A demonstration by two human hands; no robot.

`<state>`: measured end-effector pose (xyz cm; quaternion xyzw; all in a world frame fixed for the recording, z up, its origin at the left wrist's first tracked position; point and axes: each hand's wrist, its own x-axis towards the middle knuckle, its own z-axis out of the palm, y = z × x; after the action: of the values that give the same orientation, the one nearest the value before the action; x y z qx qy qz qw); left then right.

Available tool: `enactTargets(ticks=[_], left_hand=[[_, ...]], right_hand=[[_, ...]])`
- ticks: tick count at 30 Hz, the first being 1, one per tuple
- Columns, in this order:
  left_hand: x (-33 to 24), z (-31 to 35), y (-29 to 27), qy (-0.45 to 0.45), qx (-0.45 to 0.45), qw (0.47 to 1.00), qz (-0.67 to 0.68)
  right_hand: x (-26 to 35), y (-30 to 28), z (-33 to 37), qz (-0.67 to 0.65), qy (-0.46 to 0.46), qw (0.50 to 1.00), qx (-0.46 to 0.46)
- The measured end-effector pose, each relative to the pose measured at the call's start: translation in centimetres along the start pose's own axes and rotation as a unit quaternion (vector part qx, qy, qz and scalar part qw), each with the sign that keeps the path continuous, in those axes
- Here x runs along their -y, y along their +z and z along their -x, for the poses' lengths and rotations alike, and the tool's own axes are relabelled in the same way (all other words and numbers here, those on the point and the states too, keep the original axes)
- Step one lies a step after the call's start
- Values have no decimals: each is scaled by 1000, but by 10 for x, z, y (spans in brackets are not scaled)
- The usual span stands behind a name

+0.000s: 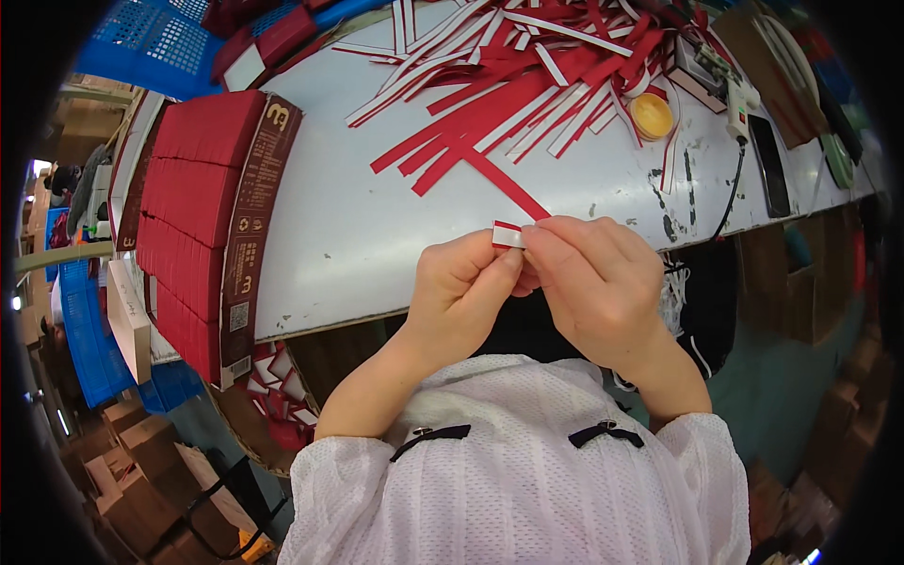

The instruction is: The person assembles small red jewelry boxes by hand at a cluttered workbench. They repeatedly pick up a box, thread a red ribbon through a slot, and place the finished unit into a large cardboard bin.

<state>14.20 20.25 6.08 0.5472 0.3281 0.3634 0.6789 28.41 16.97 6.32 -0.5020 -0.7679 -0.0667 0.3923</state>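
Observation:
Close together at the near edge of the white table, my left hand point(461, 292) and my right hand point(598, 282) pinch a red-and-white strip. Its short white end point(508, 234), edged in red, shows between my fingertips. From my right fingers a long red strip point(504, 185) runs up and left to a loose heap. That heap of red and white strips point(527, 85) spreads over the far middle of the table. My fingers hide the middle of the held strip, so I cannot tell whether its end is folded.
An open carton point(262, 207) packed with red blocks stands on the left of the table point(330, 245). A round yellow tub point(652, 116), a black phone point(768, 168) and a power strip point(737, 113) lie at the right. Blue baskets point(155, 47) are at the far left.

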Motion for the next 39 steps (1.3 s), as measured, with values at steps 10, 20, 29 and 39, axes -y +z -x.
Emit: enactTargets(ticks=[10,20,29,39], left_hand=[[14,-2,0,108,12,966,-234],[1,23,-134,149,-171,881,415],[-50,6,-102,136,-50,969,200],[-83,-60,-22,321,279,880,-210]], right_hand=[[-6,-10,31,-203,326,920,-81],[-160,-106,288,-661,438,462,-397],[-130,-107,233,297,507,794,158],[1,-57,-14,-124,105,986,-42]])
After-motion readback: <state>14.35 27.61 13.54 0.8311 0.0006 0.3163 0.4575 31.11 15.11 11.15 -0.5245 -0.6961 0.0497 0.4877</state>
